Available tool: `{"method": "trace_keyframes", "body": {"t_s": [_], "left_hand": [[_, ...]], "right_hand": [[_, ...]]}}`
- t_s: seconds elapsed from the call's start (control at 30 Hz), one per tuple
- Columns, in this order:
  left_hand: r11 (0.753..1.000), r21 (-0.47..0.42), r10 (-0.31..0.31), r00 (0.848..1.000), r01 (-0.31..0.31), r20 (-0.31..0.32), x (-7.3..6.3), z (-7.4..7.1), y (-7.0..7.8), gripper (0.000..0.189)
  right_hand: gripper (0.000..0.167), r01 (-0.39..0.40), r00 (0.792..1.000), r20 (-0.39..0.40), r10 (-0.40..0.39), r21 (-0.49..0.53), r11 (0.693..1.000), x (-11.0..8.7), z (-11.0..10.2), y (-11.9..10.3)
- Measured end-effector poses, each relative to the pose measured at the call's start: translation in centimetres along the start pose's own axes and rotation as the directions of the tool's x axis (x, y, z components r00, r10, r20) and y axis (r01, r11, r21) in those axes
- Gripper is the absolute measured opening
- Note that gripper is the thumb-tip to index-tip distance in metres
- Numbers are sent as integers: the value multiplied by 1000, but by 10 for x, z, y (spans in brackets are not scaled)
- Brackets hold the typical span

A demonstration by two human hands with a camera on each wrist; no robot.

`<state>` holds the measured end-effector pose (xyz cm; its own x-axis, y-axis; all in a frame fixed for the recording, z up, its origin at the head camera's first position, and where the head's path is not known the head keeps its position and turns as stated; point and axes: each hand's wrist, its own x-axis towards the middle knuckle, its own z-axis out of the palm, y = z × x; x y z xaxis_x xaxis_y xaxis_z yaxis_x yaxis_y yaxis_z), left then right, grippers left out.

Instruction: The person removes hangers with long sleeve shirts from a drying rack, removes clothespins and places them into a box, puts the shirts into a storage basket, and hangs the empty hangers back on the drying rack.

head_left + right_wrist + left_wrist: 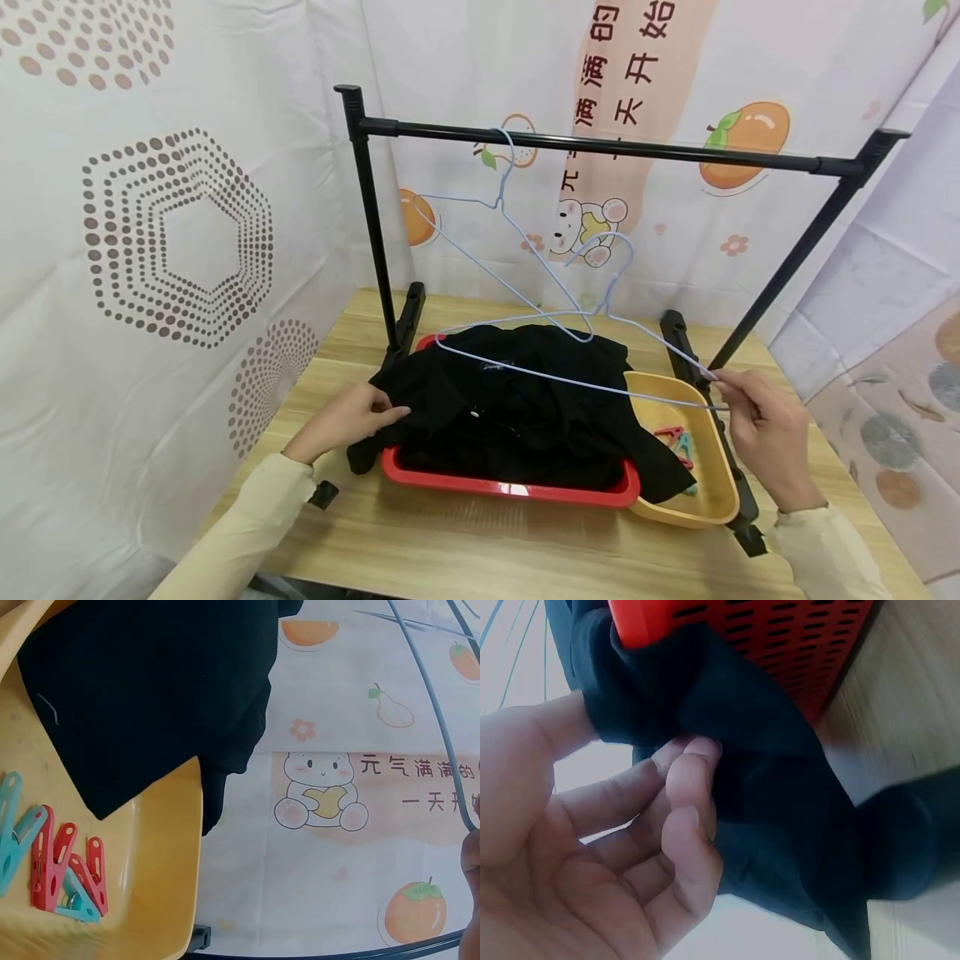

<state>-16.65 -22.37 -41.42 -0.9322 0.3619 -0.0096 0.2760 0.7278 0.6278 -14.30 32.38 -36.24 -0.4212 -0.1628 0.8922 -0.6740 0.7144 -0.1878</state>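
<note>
A black shirt with a white button lies spread over a red basket, its right sleeve reaching across a yellow tub. My left hand pinches the shirt's left edge between thumb and curled fingers; in the left wrist view the thumb tip is hidden by the dark cloth. Above the shirt, my right hand grips one end of a light blue wire hanger, its hook pointing up. Only a sliver of the right hand shows in the right wrist view.
A second blue hanger hangs from the rail of a black rack. Red and teal clothespins lie in the yellow tub, right of the basket. Black rack feet stand either side on the wooden table.
</note>
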Motion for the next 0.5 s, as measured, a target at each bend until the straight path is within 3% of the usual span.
{"method": "trace_keyframes", "body": {"t_s": [0.23,0.5], "left_hand": [[998,-40,-40,999,40,5,1,0,2,41],[996,-75,-54,999,54,3,1,2,1,40]], "right_hand": [[15,-14,998,-63,17,51,999,10,-6,-8],[15,-60,989,-133,68,62,996,14,-13,-2]]}}
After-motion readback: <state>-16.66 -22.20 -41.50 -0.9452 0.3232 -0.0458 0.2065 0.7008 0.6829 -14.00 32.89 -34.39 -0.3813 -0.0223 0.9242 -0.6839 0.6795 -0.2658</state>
